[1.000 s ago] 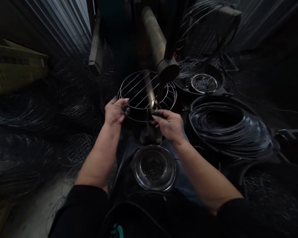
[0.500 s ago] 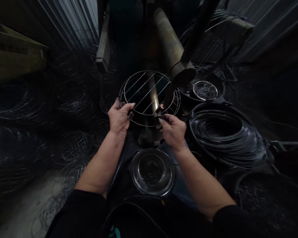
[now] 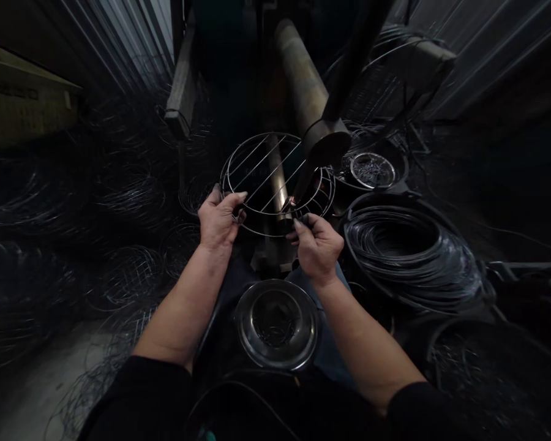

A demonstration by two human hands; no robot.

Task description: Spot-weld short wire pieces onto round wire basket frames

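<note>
A round wire basket frame [image 3: 262,160] with straight cross wires is held up in front of me against the welding machine. My left hand [image 3: 219,219] grips its lower ring on the left side, fingers wrapped round the wire. My right hand [image 3: 318,244] pinches the ring's right front, close to the tip of the dark upper electrode arm [image 3: 327,138]. A small reddish glow shows at the contact point [image 3: 293,199] where that arm meets the lower bar [image 3: 276,177].
A shiny steel bowl [image 3: 277,323] with small wire bits sits on my lap. A big coil of dark wire rings [image 3: 411,254] lies at right, another bowl [image 3: 373,166] behind it. Piles of finished wire baskets [image 3: 133,275] fill the left. Corrugated walls stand behind.
The electrode arm has come down onto the frame and a glow now shows at the joint. Both hands shifted slightly, turning the frame a little.
</note>
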